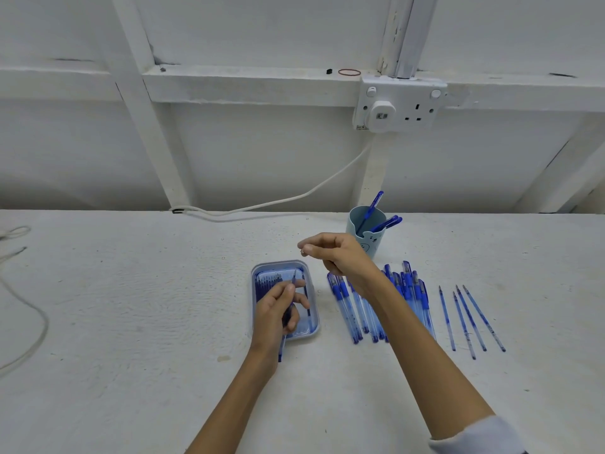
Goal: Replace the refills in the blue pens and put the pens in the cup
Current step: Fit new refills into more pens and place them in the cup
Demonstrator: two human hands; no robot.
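My left hand [278, 309] grips a blue pen barrel with a refill [292, 291] sticking out of its top, held over the blue tray [314, 322] of new refills [268, 281]. Raised in front of the cup, my right hand [337, 257] pinches a small pale part [303, 252] between thumb and fingertip. A light blue cup [353, 224] at the back holds three blue pens [386, 222]. A pile of blue pens [406, 290] lies under my right forearm.
Several loose refills [471, 319] lie side by side right of the pen pile. A white cable [294, 198] runs along the table's back edge up to a wall socket [399, 106]. More cable [26, 322] loops at the far left.
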